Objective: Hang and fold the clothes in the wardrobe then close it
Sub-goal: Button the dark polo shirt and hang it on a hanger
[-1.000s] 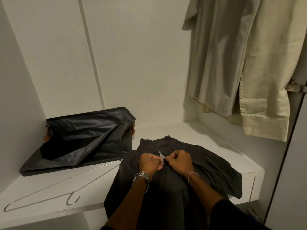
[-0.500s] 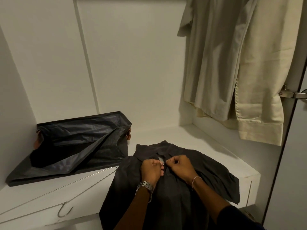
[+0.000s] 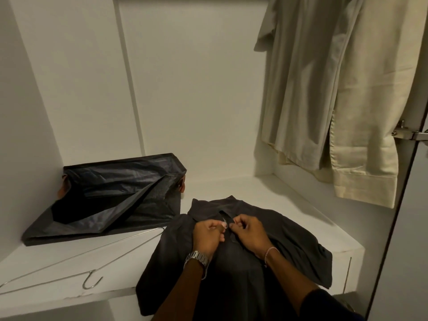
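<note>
A dark grey shirt (image 3: 289, 246) lies front-up on the white wardrobe shelf (image 3: 243, 184), its lower part hanging over the front edge. My left hand (image 3: 207, 235), with a metal watch on the wrist, pinches the shirt's front placket just below the collar. My right hand (image 3: 249, 231), with a thin bracelet, pinches the opposite side of the placket. The two hands almost touch at the top button. A wire hanger (image 3: 76, 269) lies flat on the shelf to the left of the shirt.
A dark collapsed fabric storage box (image 3: 111, 198) sits at the shelf's back left. Cream and beige shirts (image 3: 324, 89) hang at the upper right. The open wardrobe door (image 3: 407, 228) with its hinge stands at the right edge.
The view has shifted slightly, so the shirt and hands sit a bit lower. Both hands stay at the top of the placket with small finger movements.
</note>
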